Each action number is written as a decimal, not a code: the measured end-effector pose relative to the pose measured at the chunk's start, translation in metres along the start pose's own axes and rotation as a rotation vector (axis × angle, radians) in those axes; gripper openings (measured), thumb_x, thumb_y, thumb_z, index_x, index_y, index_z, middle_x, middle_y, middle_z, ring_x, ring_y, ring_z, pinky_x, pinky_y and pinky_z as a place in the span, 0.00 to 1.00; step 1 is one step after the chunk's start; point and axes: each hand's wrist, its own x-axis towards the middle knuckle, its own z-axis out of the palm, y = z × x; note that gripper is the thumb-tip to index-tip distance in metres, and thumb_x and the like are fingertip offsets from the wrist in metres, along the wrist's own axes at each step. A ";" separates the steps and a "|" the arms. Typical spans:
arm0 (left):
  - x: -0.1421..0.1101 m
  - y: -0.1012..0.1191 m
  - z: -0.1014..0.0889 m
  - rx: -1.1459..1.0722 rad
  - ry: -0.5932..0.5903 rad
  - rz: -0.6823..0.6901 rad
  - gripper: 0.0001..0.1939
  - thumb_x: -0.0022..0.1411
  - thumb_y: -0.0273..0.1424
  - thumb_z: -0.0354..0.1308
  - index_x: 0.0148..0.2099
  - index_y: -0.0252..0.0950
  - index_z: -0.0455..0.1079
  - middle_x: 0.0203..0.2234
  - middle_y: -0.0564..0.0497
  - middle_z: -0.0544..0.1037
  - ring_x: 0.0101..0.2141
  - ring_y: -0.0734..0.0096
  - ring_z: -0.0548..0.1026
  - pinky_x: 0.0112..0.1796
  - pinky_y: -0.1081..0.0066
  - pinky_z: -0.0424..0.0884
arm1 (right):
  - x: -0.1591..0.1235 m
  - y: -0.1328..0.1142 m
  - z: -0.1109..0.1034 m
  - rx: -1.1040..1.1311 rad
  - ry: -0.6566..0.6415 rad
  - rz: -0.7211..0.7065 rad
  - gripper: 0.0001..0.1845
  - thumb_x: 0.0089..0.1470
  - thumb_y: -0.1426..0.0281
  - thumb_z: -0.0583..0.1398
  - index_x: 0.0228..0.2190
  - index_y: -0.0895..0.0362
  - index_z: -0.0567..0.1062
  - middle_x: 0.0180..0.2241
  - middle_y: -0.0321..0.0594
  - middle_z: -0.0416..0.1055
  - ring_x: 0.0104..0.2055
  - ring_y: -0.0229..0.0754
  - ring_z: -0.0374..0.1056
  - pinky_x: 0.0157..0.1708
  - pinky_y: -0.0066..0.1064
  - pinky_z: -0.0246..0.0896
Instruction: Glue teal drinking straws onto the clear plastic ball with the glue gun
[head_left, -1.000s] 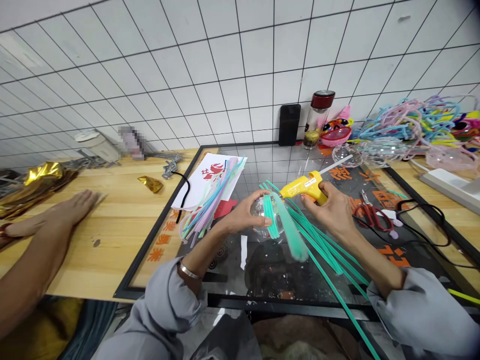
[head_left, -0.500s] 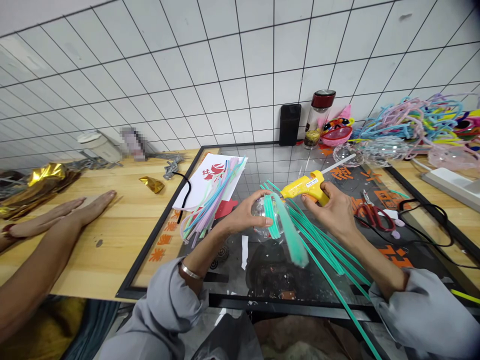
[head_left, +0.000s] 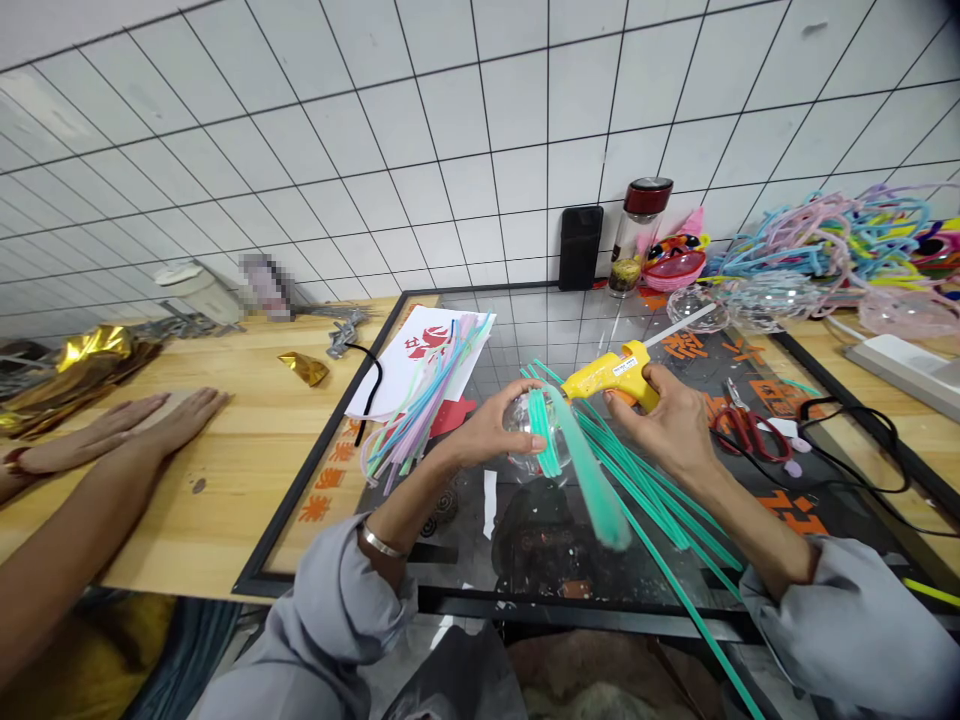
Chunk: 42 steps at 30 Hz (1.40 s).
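Nozzle (head_left: 568, 391) of the yellow hot glue gun (head_left: 611, 375) points toward 8 o'clock, at or just beside the upper end of a loose mint-green chenille stem (head_left: 589, 455); whether it touches cannot be told. The gun lies at about 2 o'clock from the clear plastic ball (head_left: 526, 464), its long axis running from 8 to 2 o'clock, with a whitish glue stick (head_left: 686, 322) jutting from its back. The right hand (head_left: 667, 420), at 3 o'clock from the ball, grasps the gun by its handle; how hard it squeezes does not show. The left hand (head_left: 491, 425), at 9 o'clock, is nearer and clasps the ball, thumb across the green bands (head_left: 543, 415) on its surface. The loose stem slants from the ball's top toward 5 o'clock. More green chenille stems (head_left: 641, 497) lie toward 4 o'clock, and red-handled scissors (head_left: 750, 432) toward 3 o'clock, past the right hand.

Against the picture a second ago, the loose stem's free end sits lower, farther toward 5 o'clock; both grips look much the same. Well apart at 9 o'clock, a co-worker's hands (head_left: 187, 415) rest on the wooden tabletop (head_left: 247, 480), reaching farther toward 3 o'clock than then.
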 end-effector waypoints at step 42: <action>-0.001 0.007 0.001 0.027 -0.020 0.021 0.36 0.45 0.36 0.69 0.56 0.38 0.62 0.37 0.52 0.71 0.33 0.71 0.68 0.36 0.71 0.68 | 0.000 0.001 0.000 -0.013 -0.001 -0.033 0.15 0.46 0.54 0.57 0.23 0.51 0.61 0.20 0.36 0.62 0.22 0.41 0.57 0.26 0.34 0.47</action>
